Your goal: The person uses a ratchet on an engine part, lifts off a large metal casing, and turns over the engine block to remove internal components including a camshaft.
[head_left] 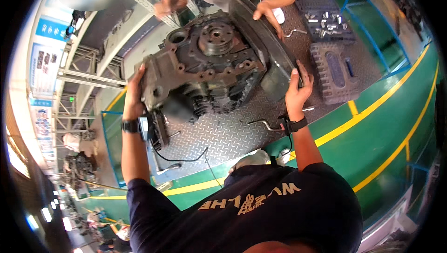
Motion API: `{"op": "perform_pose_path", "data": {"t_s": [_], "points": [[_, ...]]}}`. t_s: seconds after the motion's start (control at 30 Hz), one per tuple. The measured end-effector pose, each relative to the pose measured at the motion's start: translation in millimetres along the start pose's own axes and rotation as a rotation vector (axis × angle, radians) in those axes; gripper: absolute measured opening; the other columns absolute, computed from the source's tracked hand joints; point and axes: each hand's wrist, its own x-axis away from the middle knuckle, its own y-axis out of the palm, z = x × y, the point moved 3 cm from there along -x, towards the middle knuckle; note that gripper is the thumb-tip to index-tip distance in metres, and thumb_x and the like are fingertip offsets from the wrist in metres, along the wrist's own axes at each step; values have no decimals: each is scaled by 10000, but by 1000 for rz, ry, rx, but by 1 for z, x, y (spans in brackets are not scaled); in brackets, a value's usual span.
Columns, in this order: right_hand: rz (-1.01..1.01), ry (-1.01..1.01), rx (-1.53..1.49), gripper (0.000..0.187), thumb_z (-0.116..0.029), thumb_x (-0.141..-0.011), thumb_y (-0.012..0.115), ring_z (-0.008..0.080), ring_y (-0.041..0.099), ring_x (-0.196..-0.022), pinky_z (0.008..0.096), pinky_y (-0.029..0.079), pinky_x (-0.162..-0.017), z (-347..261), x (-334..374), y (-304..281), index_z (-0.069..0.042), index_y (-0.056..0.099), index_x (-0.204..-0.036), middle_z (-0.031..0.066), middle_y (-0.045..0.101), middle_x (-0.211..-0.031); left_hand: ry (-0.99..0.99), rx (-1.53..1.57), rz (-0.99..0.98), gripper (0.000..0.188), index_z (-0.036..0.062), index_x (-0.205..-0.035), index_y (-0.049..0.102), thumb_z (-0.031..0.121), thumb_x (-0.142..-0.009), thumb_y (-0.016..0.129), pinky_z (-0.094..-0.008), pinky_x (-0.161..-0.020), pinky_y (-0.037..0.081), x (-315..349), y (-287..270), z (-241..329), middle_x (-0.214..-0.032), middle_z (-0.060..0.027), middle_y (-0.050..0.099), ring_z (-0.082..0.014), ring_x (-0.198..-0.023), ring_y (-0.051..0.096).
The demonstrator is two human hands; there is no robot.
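Lying along the near edge of the metal table (pixel 209 136), by its left corner, is a wrench (pixel 173 166); farther right, just inside the same edge, lies a bent bar (pixel 266 122). The left hand (pixel 135 90) is partly curled and has hold of the left flank of the engine (pixel 186 67), which is on the left half of the table. The right hand (pixel 299 87) is half closed, thumb and fingers about the near end of a long metal piece (pixel 279 57) set close along the engine's right side. Beyond, a co-worker's hand (pixel 269 15) rests on the far part of that piece; the co-worker's other hand (pixel 171 5) is blurred above the engine's far left. Toward the table's right end, a toolbox (pixel 330 74) lies unfolded, its sockets toward the far side. Progress, in judgement: the engine is still largely whole, with its round hub (pixel 216 36) in place; whether the long piece is fastened or loose cannot be determined, so that joint is recorded as unsettled.
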Motion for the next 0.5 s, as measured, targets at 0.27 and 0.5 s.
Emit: {"op": "perform_pose_path", "data": {"t_s": [0.27, 0.5], "points": [[-283, 91, 201, 714, -437, -802, 778, 425, 585, -1108, 438, 456, -967, 25, -28, -10, -22, 567, -1344, 287, 640, -1119, 211, -73, 15, 371, -1, -1181, 638, 295, -962, 598, -299, -865, 512, -65, 35, 24, -1097, -80, 694, -184, -970, 654], [-634, 325, 278, 814, -481, -645, 856, 373, 686, -981, 418, 524, -848, 61, -78, 3, 119, 601, -1131, 280, 691, -1021, 106, -150, 15, 396, -26, -1219, 588, 268, -954, 587, -329, -863, 535, -79, 88, 37, -1096, -113, 670, -221, -967, 657]]}}
